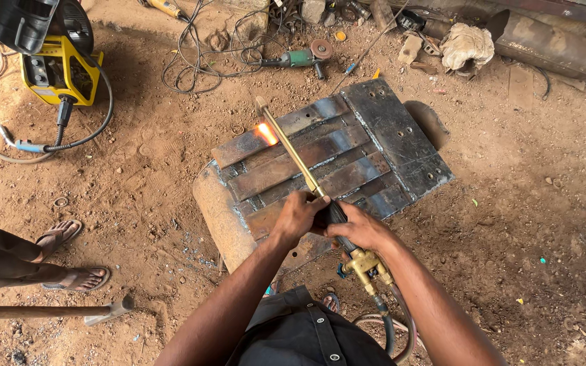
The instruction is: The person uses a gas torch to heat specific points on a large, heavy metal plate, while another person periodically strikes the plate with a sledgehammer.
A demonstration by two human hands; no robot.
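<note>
Both my hands grip a brass cutting torch [293, 152]. My left hand [298, 217] wraps the front of its dark handle. My right hand [364, 230] holds the handle just behind, above the brass valve block [366, 264] with its hoses. The long brass tube reaches up and left to the tip, where an orange flame [266, 133] burns on the edge of a steel plate assembly [334, 159] lying on the dirt. The assembly is made of several flat strips and a drilled plate at its right.
A yellow welding machine [59, 68] with cables stands at top left. An angle grinder [296, 59] and tangled wires lie at the top. Another person's sandalled feet [69, 257] stand at the left, near a hammer [106, 310]. A rusty pipe [551, 44] lies top right.
</note>
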